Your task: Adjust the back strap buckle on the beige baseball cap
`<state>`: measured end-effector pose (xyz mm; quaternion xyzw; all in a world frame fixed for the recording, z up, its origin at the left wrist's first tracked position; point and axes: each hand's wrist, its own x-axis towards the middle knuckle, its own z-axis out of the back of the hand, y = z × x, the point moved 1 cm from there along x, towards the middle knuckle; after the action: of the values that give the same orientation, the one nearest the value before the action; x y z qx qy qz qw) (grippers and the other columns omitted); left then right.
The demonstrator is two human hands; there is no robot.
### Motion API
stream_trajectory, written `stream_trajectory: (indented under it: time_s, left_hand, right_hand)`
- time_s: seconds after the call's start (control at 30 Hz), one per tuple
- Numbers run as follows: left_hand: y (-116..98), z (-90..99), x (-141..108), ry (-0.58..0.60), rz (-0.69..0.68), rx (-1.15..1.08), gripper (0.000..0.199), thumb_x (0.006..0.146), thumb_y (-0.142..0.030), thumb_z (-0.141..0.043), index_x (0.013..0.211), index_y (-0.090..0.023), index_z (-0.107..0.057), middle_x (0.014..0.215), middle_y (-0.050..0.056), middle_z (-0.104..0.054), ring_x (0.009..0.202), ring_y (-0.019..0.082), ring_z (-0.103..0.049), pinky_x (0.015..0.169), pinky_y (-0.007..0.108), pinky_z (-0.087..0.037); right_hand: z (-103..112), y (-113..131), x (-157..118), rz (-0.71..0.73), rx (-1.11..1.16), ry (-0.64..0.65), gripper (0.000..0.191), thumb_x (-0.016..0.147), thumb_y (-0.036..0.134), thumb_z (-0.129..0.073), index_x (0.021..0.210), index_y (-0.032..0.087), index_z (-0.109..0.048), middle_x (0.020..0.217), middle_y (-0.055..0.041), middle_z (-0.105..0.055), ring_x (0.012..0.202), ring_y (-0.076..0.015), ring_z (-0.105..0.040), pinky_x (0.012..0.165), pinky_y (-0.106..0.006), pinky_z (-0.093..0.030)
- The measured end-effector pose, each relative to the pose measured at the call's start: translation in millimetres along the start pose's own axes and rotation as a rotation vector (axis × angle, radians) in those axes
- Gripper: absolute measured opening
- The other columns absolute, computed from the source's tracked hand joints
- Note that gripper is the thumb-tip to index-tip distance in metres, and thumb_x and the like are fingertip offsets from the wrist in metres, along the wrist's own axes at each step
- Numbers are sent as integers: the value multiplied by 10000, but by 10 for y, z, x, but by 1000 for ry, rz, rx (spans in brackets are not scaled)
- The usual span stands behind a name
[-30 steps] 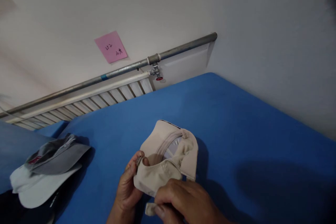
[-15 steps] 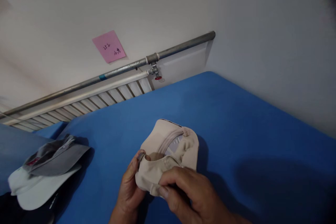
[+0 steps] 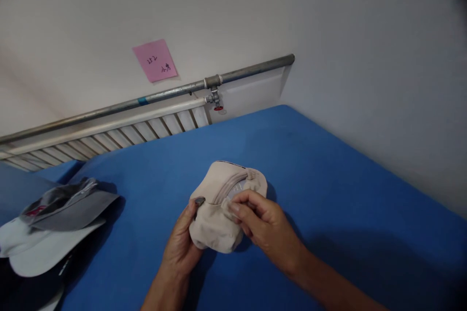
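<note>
Beige cap (image 3: 211, 229) in both hands, in front of the radiator's (image 3: 146, 131) right end.
On my feed, the left hand (image 3: 181, 245) pinches its edge beside the dark clasp (image 3: 199, 200); the right hand (image 3: 269, 223) pinches its strap (image 3: 227, 208); stacked caps (image 3: 82, 210) lie before the radiator's left part.

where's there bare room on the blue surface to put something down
Bare patches on the blue surface: right of the right hand, up to the wall; beyond the beige cap, toward the radiator; a strip between the left hand and the gray cap. Crowded: left edge, gray cap over white cap; middle, both hands on the beige cap.
</note>
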<state>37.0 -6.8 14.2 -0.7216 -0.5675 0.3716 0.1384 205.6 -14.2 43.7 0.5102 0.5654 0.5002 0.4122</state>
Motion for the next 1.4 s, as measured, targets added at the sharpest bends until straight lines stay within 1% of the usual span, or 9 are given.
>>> stream_trajectory:
  time_s: [0.17, 0.47, 0.7, 0.8, 0.97, 1.13, 1.27, 1.33, 1.4]
  left_hand:
    - [-30, -55, -76, 59, -88, 59, 251, 683, -248, -825, 888, -134, -734, 847, 25, -737, 752, 137, -683, 723, 223, -552]
    - [-136, -170, -274, 308, -83, 115, 362, 774, -358, -659, 1024, -111, -744, 982, 137, -740, 899, 270, -673, 788, 356, -532]
    - [-191, -117, -293, 396, -233, 318, 389, 661, -158, -721, 1049, -154, -733, 1128, 122, -698, 1044, 265, -623, 824, 290, -496]
    - [-209, -63, -275, 429, -224, 405, 449, 619, -114, -773, 1059, -177, -716, 1104, 109, -696, 941, 231, -646, 747, 263, -502]
    - [-251, 5, -291, 368, -146, 639, 411, 633, -147, -803, 1029, -173, -697, 849, 56, -705, 723, 168, -627, 613, 217, -478]
    - [-295, -57, -388, 481, -42, 723, 231, 686, -187, -754, 911, -168, -702, 733, 7, -648, 622, 130, -561, 565, 203, -433]
    - [-335, -85, -436, 565, -63, 842, 230, 667, -157, -756, 888, -194, -707, 775, -2, -653, 682, 145, -564, 593, 200, -426]
    - [-337, -66, -432, 596, -63, 883, 167, 695, -136, -719, 851, -196, -704, 757, -11, -639, 666, 139, -548, 573, 194, -409]
    - [-328, -38, -410, 611, -49, 879, 122, 704, -138, -704, 813, -190, -690, 732, -14, -618, 644, 135, -526, 563, 197, -400]
  right_hand:
    - [-5, -59, 27, -93, 79, -26, 172, 786, 350, -639, 737, 192, -590, 552, 63, -507, 415, -50, -371, 372, -182, -285]
    - [-48, -132, 9, -138, 7, -50, 245, 750, 413, -666, 745, 186, -575, 569, 66, -520, 388, -38, -357, 343, -175, -248]
    - [-61, -205, -15, -113, 8, -98, 260, 767, 431, -678, 764, 191, -578, 495, 92, -455, 367, -44, -335, 342, -170, -256]
    - [-54, -213, -33, -96, 25, -126, 277, 759, 441, -696, 776, 188, -583, 551, 76, -490, 395, -44, -357, 346, -161, -279]
    - [-58, -200, -60, -61, 15, -154, 278, 761, 440, -695, 795, 188, -583, 576, 62, -511, 412, -49, -380, 342, -155, -287]
    - [11, -143, -59, -17, 61, -204, 261, 765, 428, -697, 827, 207, -573, 585, 67, -513, 426, -56, -392, 360, -158, -306]
    - [68, -29, -78, 116, -101, -154, 144, 836, 364, -615, 828, 220, -611, 724, 24, -607, 628, -103, -552, 591, -221, -469]
    - [47, 27, -105, 191, -289, -8, 115, 807, 293, -624, 891, 222, -655, 911, -21, -669, 863, -155, -602, 795, -288, -479]
    - [4, 59, -136, 218, -475, 145, 241, 725, 235, -672, 965, 219, -674, 990, -38, -676, 974, -196, -579, 866, -323, -446]
